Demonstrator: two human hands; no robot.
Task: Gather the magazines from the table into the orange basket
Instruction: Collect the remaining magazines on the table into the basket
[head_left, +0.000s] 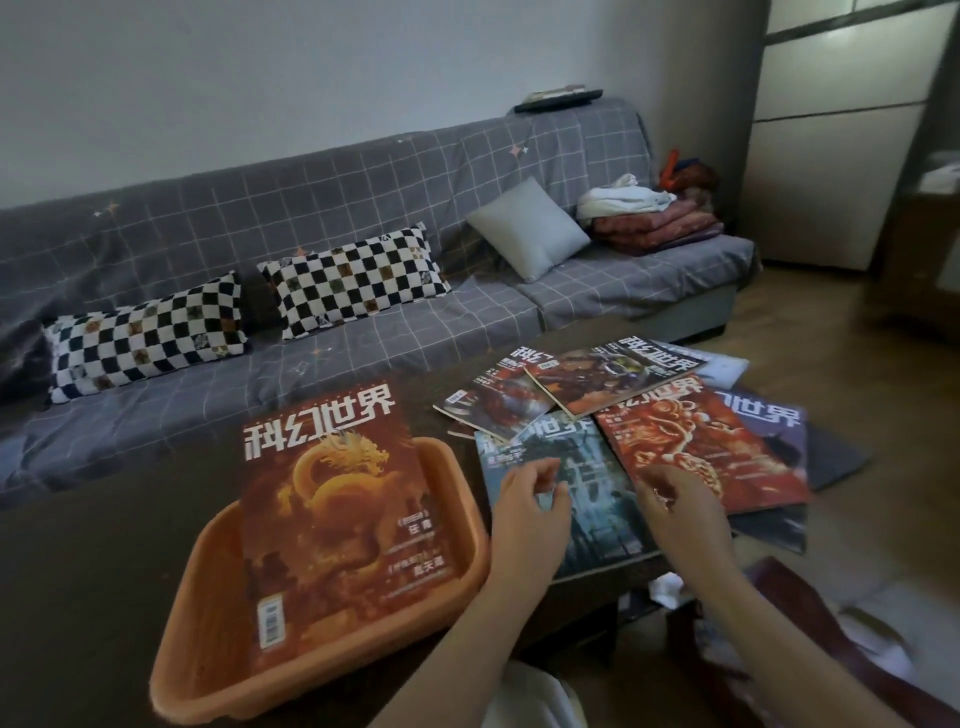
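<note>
Both forearms enter from the bottom edge, and I read the fingers first. Left hand (530, 499): fingers loosely curled with a gap between thumb and forefinger, gripping nothing, poised over the teal magazine (566, 499); I cannot tell whether the tips touch its cover. Right hand (675, 501): fingers likewise loosely bent and apart, holding nothing, positioned over the seam where the teal cover meets the red magazine (691, 452); contact cannot be confirmed.

Outward from the hands, I see the remaining magazines fanned in an overlapping spread on the dark table (104, 571). All are thin, flat, rectangular, with glossy printed covers and large white title characters. The teal issue lies nearest the table's front edge. The red issue, bearing an ornate dragon pattern, overlaps its right side. A purple magazine (774, 426) lies partly under the red one, at the right. Two further issues with dark red and brown artwork (587, 384) sit behind, stacked askew.

Left of the hands stands the orange basket (208, 623), a smooth moulded plastic tub with rounded corners and a rolled rim. One orange dragon magazine (337, 519) rests in it, tilted, its upper part projecting past the far rim.

Behind the table I see a sofa (363, 208) under grey grid-patterned cloth, carrying two checkered pillows (353, 280), one plain grey cushion (527, 228), and folded fabric (654, 223).
</note>
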